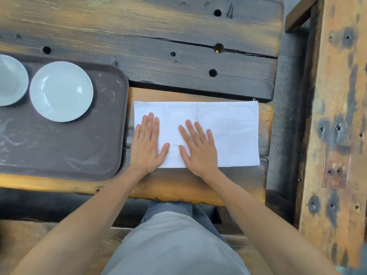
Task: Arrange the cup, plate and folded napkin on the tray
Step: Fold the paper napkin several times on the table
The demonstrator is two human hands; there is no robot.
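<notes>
A white napkin (pixel 228 132) lies flat as a wide rectangle on the wooden table, just right of the dark brown tray (pixel 65 151). My left hand (pixel 148 143) rests palm down on the napkin's left part, fingers spread. Beside it my right hand (pixel 198 147) presses flat near the napkin's middle. On the tray's far side sits a pale grey plate (pixel 61 91). A second pale dish (pixel 11 80) is cut off by the left edge; something stands in it, and I cannot tell whether that is the cup.
The table (pixel 158 36) is made of rough dark planks with holes and cracks. Its right edge drops off near a gap, beyond which stands a worn wooden bench or beam (pixel 337 116). The tray's near half is bare. My lap is below the table's front edge.
</notes>
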